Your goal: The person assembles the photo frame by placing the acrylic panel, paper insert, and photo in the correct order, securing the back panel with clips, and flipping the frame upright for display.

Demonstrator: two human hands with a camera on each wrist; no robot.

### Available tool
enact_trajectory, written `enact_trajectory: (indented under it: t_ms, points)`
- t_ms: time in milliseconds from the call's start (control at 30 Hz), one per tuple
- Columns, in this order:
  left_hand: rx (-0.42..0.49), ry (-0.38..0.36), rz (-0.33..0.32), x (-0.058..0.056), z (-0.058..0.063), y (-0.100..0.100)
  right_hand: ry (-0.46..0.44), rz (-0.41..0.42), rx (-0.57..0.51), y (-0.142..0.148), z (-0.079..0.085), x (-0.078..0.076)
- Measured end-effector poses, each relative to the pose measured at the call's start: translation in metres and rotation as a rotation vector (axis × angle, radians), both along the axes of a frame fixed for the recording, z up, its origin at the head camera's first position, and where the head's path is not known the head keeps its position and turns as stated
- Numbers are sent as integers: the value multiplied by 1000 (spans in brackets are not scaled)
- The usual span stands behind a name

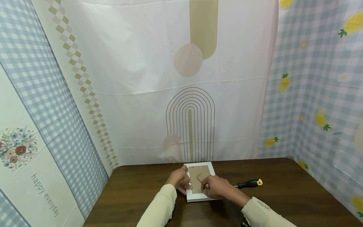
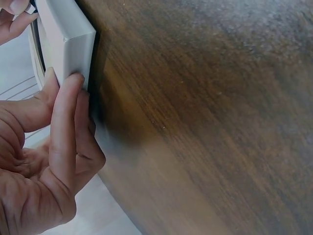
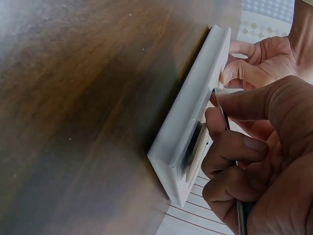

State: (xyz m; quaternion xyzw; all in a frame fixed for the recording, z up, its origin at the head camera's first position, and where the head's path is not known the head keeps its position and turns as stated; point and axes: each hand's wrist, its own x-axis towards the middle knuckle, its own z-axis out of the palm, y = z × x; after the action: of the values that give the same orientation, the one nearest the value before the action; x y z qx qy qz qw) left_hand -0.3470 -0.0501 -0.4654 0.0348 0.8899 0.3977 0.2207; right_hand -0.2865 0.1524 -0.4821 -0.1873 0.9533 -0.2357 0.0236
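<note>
A white picture frame [image 1: 195, 199] lies back side up on the table, its brown backing board [image 1: 195, 186] facing me. My left hand [image 1: 181, 179] grips the frame's left edge, thumb on top and fingers against the outer side wall [image 2: 78, 54]. Over the lower right of the backing is my right hand [image 1: 216, 186], fingers curled round the thin metal shaft [image 3: 240, 218] of a screwdriver. Its black handle with a yellow end [image 1: 249, 183] sticks out to the right behind that wrist. The tip is at the inner edge of the frame, between thumb and forefinger.
The dark wooden table [image 1: 136, 192] has a rounded far corner on the right. A white patterned cloth [image 1: 141, 126] hangs behind it, close to the frame's far end. Checked cloths hang on the left and right sides [image 1: 283, 119].
</note>
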Motion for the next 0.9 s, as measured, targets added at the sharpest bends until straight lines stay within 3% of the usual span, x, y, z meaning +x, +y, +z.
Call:
enact_trajectory:
  t_ms: [67,133,233,300,433,567,900]
  points:
    - [-21,-2,-12,0,0,0,4,22,20,5,-15,-14]
    - [-32,-3,-21,-1,0,0,30,67,40,13,-42,-36]
    - [-34,-9,-30,-1,0,-1,25,104,45,20,-58,-54]
    - [-24,-21,-34,-2,0,-1,10,127,43,20,-55,-56]
    - [-1,-48,-38,-5,-1,-1,-88,108,-5,10,-17,-33]
    - [10,-62,-32,-6,-1,-1,-140,93,-75,4,8,-14]
    - [-10,-40,-5,-5,4,-2,-142,89,-115,3,13,-11]
